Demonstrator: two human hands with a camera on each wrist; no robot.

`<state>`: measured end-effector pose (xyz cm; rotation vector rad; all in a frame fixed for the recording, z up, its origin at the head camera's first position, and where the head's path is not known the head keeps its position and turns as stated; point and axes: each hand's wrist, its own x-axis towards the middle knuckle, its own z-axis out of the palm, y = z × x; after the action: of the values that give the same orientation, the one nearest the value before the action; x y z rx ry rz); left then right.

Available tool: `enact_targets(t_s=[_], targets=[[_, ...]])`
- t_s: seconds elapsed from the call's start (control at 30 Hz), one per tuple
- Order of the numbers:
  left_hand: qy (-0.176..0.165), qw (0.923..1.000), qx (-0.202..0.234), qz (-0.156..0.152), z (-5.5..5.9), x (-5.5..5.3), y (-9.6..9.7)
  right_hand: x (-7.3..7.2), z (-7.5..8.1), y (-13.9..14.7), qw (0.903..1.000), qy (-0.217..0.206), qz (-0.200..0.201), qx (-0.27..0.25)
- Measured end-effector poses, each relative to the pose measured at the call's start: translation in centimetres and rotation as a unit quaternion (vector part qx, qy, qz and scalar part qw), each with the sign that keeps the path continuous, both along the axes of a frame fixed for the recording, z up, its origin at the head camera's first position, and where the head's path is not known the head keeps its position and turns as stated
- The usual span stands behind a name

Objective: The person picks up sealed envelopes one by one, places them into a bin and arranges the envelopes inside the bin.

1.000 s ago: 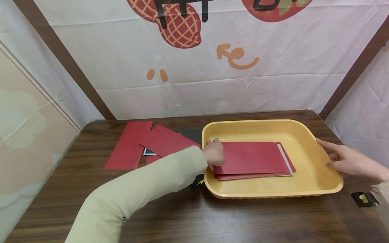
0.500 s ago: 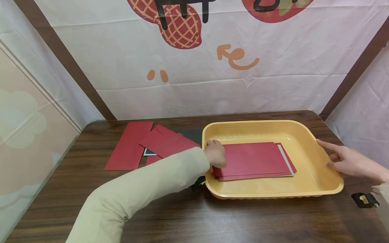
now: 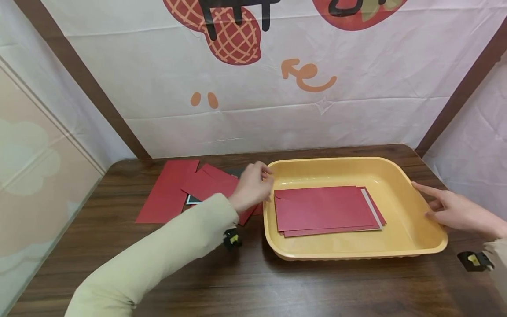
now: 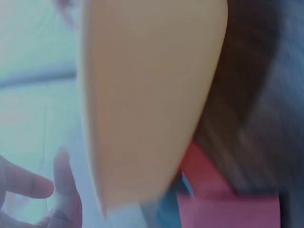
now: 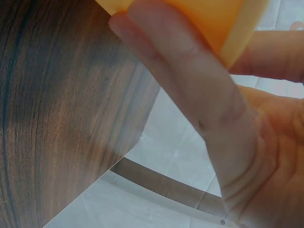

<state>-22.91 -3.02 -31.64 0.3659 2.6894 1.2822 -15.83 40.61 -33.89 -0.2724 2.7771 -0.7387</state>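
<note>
My left hand [image 3: 253,185] is just outside the left rim of a yellow plastic tray [image 3: 348,255], above red envelopes on the table. Its fingers are loosely bent; the left wrist view shows thumb and finger [image 4: 66,190] apart with nothing between them. Inside the tray lies a small stack of red envelopes [image 3: 322,209], the top one with its flap line at the left and a white strip showing at the right. My right hand [image 3: 455,209] grips the tray's right wall, with fingers [image 5: 175,52] and thumb on opposite sides of the rim.
Left of the tray, one red envelope [image 3: 168,191] lies by itself, and another [image 3: 211,182] lies slanted over others. A dark card with a white border [image 3: 194,199] peeks out beneath. A printed cloth [image 3: 297,119] hangs behind the wooden table [image 3: 317,286].
My left hand has let go of the envelopes in the tray and moved left and up over the rim. The stack stays in the tray. My right hand has not moved.
</note>
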Motion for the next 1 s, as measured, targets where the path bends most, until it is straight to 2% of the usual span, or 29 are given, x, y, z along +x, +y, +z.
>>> enact_targets(t_s=[0.07,0.17,0.33,0.47,0.53,0.73,0.8,0.87,1.0], targets=[[0.015,0.9995,-0.01,0.026,0.2,-0.7,-1.5,0.0,0.0,0.0,1.0,0.004,0.001,-0.003],[0.026,0.997,-0.056,0.046,0.0,-1.6,-4.0,0.0,0.2,0.0,1.0,-0.001,-0.002,-0.005],[0.021,0.9936,-0.104,0.036,-1.2,-2.4,-7.8,0.0,0.4,-0.2,0.9996,-0.024,-0.013,0.004],[0.028,0.9891,-0.144,0.01,-2.2,-2.7,-10.1,0.0,0.5,-0.4,0.9994,-0.028,-0.018,0.01],[0.044,0.9844,-0.17,-0.011,-2.7,-3.0,-11.2,0.0,0.5,-0.4,0.9995,-0.026,-0.018,0.01],[0.118,0.9548,-0.253,-0.102,-4.4,-4.1,-14.1,0.0,0.5,-0.4,0.9996,-0.022,-0.014,0.005],[0.116,0.9505,-0.259,-0.127,-4.9,-4.2,-14.9,0.0,0.4,-0.4,0.9997,-0.019,-0.012,0.005],[0.098,0.9511,-0.257,-0.141,-5.4,-4.2,-15.4,0.0,0.4,-0.3,0.9998,-0.017,-0.01,0.003],[0.063,0.9537,-0.255,-0.147,-6.2,-3.8,-15.9,0.0,0.3,-0.3,0.9999,-0.01,-0.007,0.002]])
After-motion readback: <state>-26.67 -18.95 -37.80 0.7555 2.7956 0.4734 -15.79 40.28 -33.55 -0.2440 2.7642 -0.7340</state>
